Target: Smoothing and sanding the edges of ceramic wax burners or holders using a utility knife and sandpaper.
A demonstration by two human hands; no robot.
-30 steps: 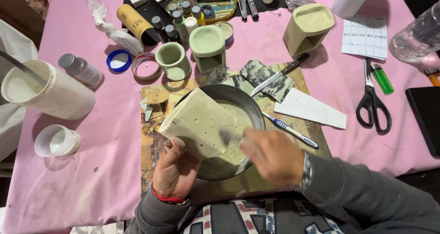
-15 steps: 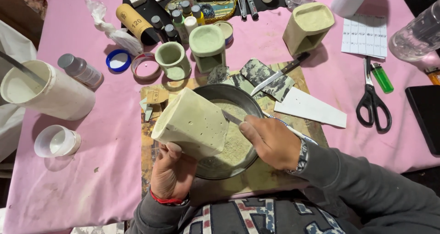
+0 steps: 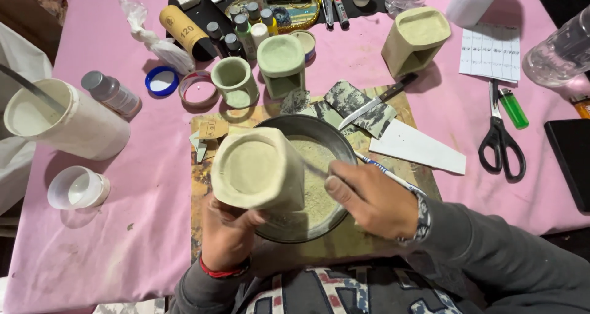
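Both hands work over the metal bowl. With my left hand I grip from below a pale green clay vessel, fingers closed around it, at 9 o'clock of the bowl. My right hand pinches a thin tool against its side. I judge this is the scraping step; next needs a light, steady stroke.

Matt, chalky clay pot — dull metal bowl — pink cloth.
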